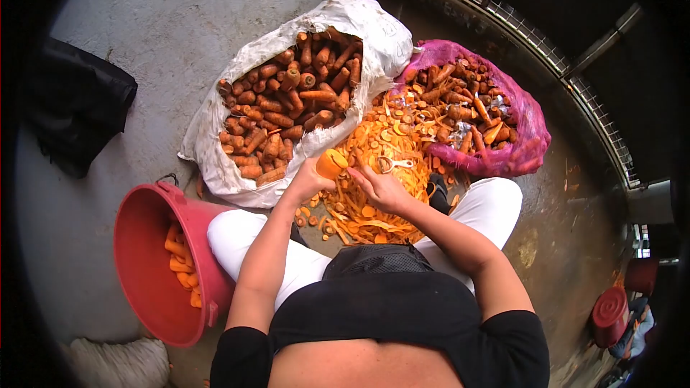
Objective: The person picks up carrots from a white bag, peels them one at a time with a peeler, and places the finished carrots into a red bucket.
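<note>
My left hand (310, 181) is wrapped round an orange peeled carrot (331, 164), one broad end of it pointing up. Close by on the right, the fingertips of my right hand (381, 188) reach toward the carrot's side. A pale peeler (396, 163) shows at the far edge of that hand and appears gripped in it, though its handle is partly hidden. Beneath both hands spreads a heap of orange peelings (377, 224) with cut carrot ends among them.
Beyond my hands, a white sack (241, 65) holds unpeeled carrots (298, 97). A pink mesh sack (528, 136) of carrots and scraps lies to its right. At my left leans a red bucket (215, 259) with peeled carrots (180, 259). A black cloth (83, 104) lies far left.
</note>
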`<state>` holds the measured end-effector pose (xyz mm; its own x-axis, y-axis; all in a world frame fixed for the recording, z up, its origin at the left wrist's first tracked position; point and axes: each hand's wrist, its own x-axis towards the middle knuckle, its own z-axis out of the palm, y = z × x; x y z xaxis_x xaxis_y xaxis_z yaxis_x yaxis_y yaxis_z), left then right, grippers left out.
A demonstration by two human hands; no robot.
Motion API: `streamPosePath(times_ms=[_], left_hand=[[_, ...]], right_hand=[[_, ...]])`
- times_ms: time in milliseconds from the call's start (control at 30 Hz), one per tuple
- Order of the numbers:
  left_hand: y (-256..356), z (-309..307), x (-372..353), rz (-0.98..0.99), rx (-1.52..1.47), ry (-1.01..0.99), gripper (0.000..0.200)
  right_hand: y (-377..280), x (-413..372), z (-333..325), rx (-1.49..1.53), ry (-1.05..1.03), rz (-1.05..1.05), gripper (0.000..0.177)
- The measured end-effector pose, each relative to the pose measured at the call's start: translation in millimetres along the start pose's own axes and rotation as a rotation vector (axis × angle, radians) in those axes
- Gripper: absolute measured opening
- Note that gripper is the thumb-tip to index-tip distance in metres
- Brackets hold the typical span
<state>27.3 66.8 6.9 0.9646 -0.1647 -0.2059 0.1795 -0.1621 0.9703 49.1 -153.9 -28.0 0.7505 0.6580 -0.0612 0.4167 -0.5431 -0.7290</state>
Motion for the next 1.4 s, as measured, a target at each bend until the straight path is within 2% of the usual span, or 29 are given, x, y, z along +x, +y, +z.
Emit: streamPosePath(times_ms=[100,133,167,200,233,300,433,467,567,600,767,967,1067,1300,1400], left_hand=[[2.0,-0.1,-0.9,-0.031,-0.004,-0.034,0.031],[-4.1,1.6,-3.3,-0.061,-0.109,-0.118,0.032],[-12.3,2.0,-4.1,-0.083,-0.208,-0.199,0.032],[-14.2,-1.6,-1.6,-0.101,-0.298,-0.28,0.033],[-6.7,-7.0,-1.5,-0.12,-0.314,-0.266,0.033],[0.8,-10.5,-8.1,-0.174,-0.369,-0.232,0.033],[-12.2,-15.1,-1.6,-0.262,-0.601,-0.328,0.035],[-15.1,-13.8,-0.2,-0.239,-0.522,-0.319,0.035],[-15.3,-1.0,4.2,-0.141,-0.28,-0.248,0.038],[-13.9,6.5,4.9,-0.092,-0.192,-0.2,0.038],[-26.7,16.8,8.8,0.11,0.002,0.016,0.037],[-18.7,14.3,5.4,0.104,-0.03,0.011,0.039],[-12.9,12.4,1.3,0.066,-0.019,-0.057,0.047],[-10.0,10.8,-2.3,0.05,-0.085,-0.179,0.045],[-9.7,9.9,-2.6,0.033,-0.127,-0.187,0.042]], right_hand=[[11.8,3.1,0.6,-0.113,-0.052,-0.007,0.041],[20.7,5.5,2.5,-0.17,-0.073,-0.005,0.046],[49.7,13.2,4.2,-0.044,-0.114,0.133,0.053],[70.3,7.1,1.9,-0.097,-0.065,0.134,0.051],[74.2,3.9,-2.9,-0.143,-0.016,0.134,0.051],[74.7,5.2,-9.2,0.026,0.003,0.397,0.048],[64.8,-4.8,-15.6,0.286,0.263,0.351,0.054],[62.4,-8.3,-15.7,0.283,0.265,0.34,0.055],[16.0,-20.1,-29.9,0.225,0.167,0.285,0.041],[-11.9,-25.2,-36.5,0.169,0.223,0.176,0.036],[-36.2,-30.3,-34.2,-0.029,0.103,0.049,0.033],[-36.0,-24.6,-33.6,-0.134,0.031,0.018,0.033],[-36.9,-22.0,-38.8,-0.203,0.017,-0.005,0.033],[-22.8,-13.3,-43.2,-0.272,0.073,-0.132,0.032],[-23.9,-8.6,-46.9,-0.311,0.012,-0.093,0.032]])
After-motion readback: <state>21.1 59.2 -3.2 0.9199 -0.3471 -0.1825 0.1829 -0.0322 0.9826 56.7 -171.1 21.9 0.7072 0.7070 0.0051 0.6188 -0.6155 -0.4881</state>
